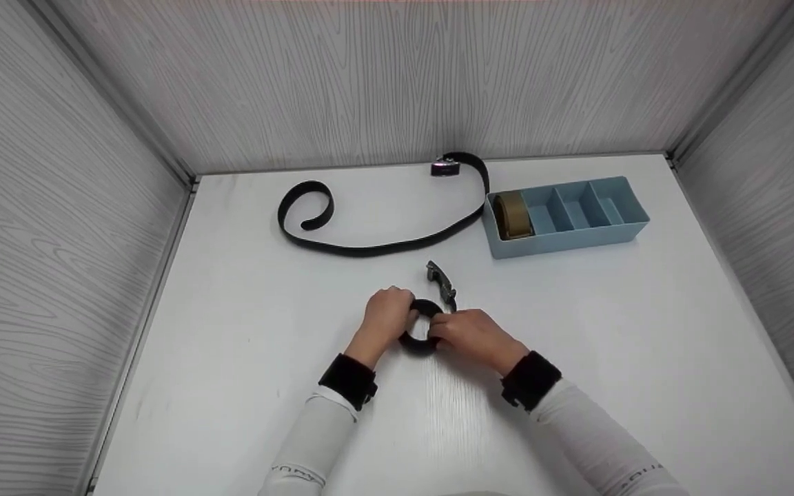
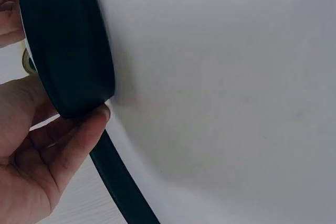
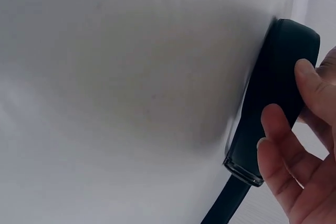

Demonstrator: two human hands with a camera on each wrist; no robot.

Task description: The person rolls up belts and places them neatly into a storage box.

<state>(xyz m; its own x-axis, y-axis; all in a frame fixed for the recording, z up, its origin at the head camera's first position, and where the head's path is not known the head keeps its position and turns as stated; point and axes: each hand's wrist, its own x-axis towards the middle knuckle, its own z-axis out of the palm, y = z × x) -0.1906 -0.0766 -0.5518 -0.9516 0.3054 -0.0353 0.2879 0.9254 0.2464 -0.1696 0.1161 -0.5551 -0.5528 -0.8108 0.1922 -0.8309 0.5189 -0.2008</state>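
A black belt (image 1: 419, 344) is rolled into a ring on the white table, its strip standing on edge between the two hands. My left hand (image 1: 387, 315) grips the left side of the coil; in the left wrist view its thumb and fingers pinch the belt's lower edge. From the right, my right hand (image 1: 473, 334) holds the coil, with fingertips on its outer face in the right wrist view. Just beyond the right hand lies a metal buckle (image 1: 442, 284), its near end right at the fingers. The far inside of the coil is partly hidden by the hands.
A second black belt (image 1: 362, 251) lies uncoiled toward the back, curling at its left end, with a shiny buckle (image 1: 445, 167) near the back wall. Right of it stands a blue divided box (image 1: 569, 240), a rolled brown belt (image 1: 517, 215) in its leftmost compartment. Walls enclose the table.
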